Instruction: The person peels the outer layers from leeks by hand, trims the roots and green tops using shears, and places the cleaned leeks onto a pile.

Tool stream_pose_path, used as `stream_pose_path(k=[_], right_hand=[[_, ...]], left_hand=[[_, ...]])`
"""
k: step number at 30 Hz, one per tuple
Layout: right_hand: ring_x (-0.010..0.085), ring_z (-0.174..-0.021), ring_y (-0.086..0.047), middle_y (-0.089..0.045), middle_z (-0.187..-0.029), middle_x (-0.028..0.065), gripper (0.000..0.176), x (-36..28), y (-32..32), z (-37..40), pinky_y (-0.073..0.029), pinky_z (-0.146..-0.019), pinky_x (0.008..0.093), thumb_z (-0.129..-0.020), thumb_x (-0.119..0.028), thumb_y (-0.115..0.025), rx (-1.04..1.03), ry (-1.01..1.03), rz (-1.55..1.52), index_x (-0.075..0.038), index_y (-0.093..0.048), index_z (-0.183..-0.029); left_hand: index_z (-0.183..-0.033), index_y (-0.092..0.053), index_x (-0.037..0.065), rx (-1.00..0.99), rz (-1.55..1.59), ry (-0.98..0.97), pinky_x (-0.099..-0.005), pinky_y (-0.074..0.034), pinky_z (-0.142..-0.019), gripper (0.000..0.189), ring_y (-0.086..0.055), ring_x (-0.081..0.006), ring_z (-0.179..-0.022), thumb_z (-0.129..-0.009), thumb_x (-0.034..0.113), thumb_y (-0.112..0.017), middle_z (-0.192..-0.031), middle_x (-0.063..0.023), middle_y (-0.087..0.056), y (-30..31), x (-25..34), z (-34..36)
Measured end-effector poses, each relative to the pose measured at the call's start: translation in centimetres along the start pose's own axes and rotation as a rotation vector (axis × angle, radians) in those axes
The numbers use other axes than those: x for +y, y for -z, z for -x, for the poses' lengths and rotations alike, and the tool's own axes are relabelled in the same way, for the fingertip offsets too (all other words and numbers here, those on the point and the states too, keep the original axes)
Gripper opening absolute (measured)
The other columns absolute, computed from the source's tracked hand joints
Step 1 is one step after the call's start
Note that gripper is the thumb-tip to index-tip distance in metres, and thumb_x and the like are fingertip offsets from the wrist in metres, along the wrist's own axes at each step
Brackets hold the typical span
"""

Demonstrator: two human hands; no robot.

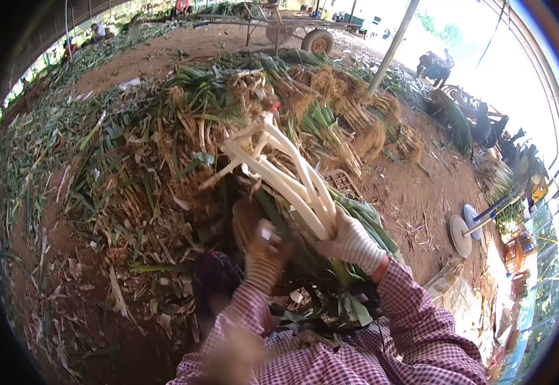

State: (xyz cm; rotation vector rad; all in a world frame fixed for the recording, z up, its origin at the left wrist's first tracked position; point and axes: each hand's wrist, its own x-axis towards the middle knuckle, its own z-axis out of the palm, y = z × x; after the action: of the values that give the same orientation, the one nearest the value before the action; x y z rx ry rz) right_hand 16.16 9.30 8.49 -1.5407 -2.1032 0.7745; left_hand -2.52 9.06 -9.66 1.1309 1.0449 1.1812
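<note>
Several leeks (292,183) lie in my right hand (351,242), its striped glove closed around them where the white stalks meet the green leaves. Their white stalks point up and away from me, roots at the far end, and the leaves trail down toward my lap. My left hand (265,256), also gloved, is apart from the stalks, low and to their left. Motion blurs its fingers, and a pale patch shows at their tips; I cannot tell whether they hold anything.
Heaped leeks (196,119) with peeled leaves spread ahead and left. Rooted bundles (356,119) lie beyond on bare soil. A cart with a wheel (318,42) stands at the back, near a metal post (393,46). To the right is a round-based stand (460,236). Other people are far off.
</note>
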Motion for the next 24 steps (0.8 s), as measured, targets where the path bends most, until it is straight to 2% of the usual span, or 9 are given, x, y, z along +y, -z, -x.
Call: stream_pose_path(k=[1, 3, 6, 13, 15, 19, 21, 22, 24], right_hand=[[0.0173, -0.087, -0.059, -0.062, -0.097, 0.0121, 0.066, -1.6, 1.2, 0.9, -0.050, -0.080, 0.0290, -0.063, -0.008, -0.075, 0.012, -0.001, -0.027, 0.004, -0.044, -0.120], [0.0182, -0.087, -0.059, -0.062, -0.096, 0.0130, 0.066, -2.9, 2.0, 2.5, -0.050, -0.079, 0.0294, -0.063, -0.010, -0.075, -0.015, 0.022, -0.037, 0.004, -0.044, -0.119], [0.0217, -0.084, -0.060, -0.061, -0.092, 0.0153, 0.067, -5.2, 2.0, 4.2, -0.050, -0.077, 0.0313, -0.061, -0.014, -0.077, -0.109, 0.015, 0.059, 0.003, -0.045, -0.117], [0.0324, -0.081, -0.064, -0.064, -0.088, 0.0184, 0.047, -6.8, 1.8, 5.7, -0.052, -0.073, 0.0395, -0.069, -0.020, -0.066, -0.080, 0.104, 0.104, -0.001, -0.052, -0.109], [0.0224, -0.083, -0.062, -0.062, -0.089, 0.0148, 0.061, -8.0, 2.7, 6.0, -0.050, -0.075, 0.0326, -0.061, -0.015, -0.077, -0.182, 0.055, 0.132, 0.002, -0.048, -0.112], [0.0264, -0.080, -0.062, -0.061, -0.085, 0.0144, 0.059, -8.7, 3.4, 6.2, -0.050, -0.073, 0.0326, -0.061, -0.017, -0.077, -0.253, 0.093, 0.074, 0.001, -0.048, -0.109], [0.0295, -0.080, -0.062, -0.060, -0.084, 0.0159, 0.058, -7.8, 2.8, 6.1, -0.050, -0.072, 0.0331, -0.062, -0.019, -0.077, -0.259, 0.149, 0.125, 0.001, -0.048, -0.108], [0.0303, -0.080, -0.062, -0.060, -0.084, 0.0167, 0.058, -7.6, 2.6, 6.1, -0.050, -0.072, 0.0335, -0.062, -0.019, -0.077, -0.284, 0.163, 0.148, 0.001, -0.048, -0.108], [0.0311, -0.076, -0.063, -0.060, -0.081, 0.0178, 0.058, -7.5, 2.3, 6.1, -0.051, -0.069, 0.0346, -0.061, -0.021, -0.077, -0.325, 0.176, 0.193, 0.001, -0.048, -0.107]], left_hand=[[-0.139, -0.026, 0.009, 0.231, 0.354, 0.043, -0.0358, -0.049, -0.090, 0.074, -0.041, -0.0271, -0.118, -0.079, 0.017, -0.067, -0.134, -0.0171, -0.034, 1.3, 4.4, 0.0], [-0.141, -0.022, 0.009, 0.622, -0.275, -0.401, -0.0344, -0.055, -0.078, 0.085, -0.040, -0.0277, -0.117, -0.073, 0.011, -0.073, -0.137, -0.0165, -0.026, 3.2, 9.6, -1.1], [-0.141, -0.021, 0.009, 0.379, 0.315, -0.588, -0.0341, -0.055, -0.080, 0.089, -0.038, -0.0268, -0.119, -0.070, 0.003, -0.074, -0.139, -0.0151, -0.024, 6.7, 7.4, -8.8], [-0.114, -0.052, 0.006, 0.657, -0.487, -0.534, -0.0319, -0.054, -0.078, 0.038, -0.057, -0.0160, -0.081, -0.080, 0.003, -0.066, -0.091, -0.0055, -0.060, 9.5, 18.5, -3.1], [-0.104, -0.058, 0.003, 0.221, 0.922, -0.383, -0.0319, -0.054, -0.075, 0.020, -0.056, -0.0151, -0.081, -0.084, 0.004, -0.061, -0.091, -0.0061, -0.060, 14.3, 16.4, -3.4], [-0.099, -0.060, 0.002, 0.589, 0.470, -0.199, -0.0318, -0.053, -0.071, 0.012, -0.056, -0.0146, -0.080, -0.087, 0.003, -0.056, -0.089, -0.0069, -0.059, 19.4, 17.9, -0.5], [-0.099, -0.060, 0.002, 0.566, -0.599, -0.273, -0.0312, -0.053, -0.069, 0.013, -0.057, -0.0148, -0.078, -0.086, 0.001, -0.055, -0.087, -0.0077, -0.061, 22.2, 17.4, 1.4], [-0.096, -0.062, 0.003, 0.513, 0.005, -0.367, -0.0314, -0.052, -0.066, 0.013, -0.058, -0.0157, -0.075, -0.084, 0.000, -0.058, -0.086, -0.0075, -0.063, 24.3, 15.5, 1.1], [-0.096, -0.062, 0.003, 0.548, 0.059, -0.334, -0.0321, -0.053, -0.066, 0.013, -0.059, -0.0169, -0.076, -0.083, 0.002, -0.060, -0.088, -0.0079, -0.064, 25.7, 15.7, 3.1]])
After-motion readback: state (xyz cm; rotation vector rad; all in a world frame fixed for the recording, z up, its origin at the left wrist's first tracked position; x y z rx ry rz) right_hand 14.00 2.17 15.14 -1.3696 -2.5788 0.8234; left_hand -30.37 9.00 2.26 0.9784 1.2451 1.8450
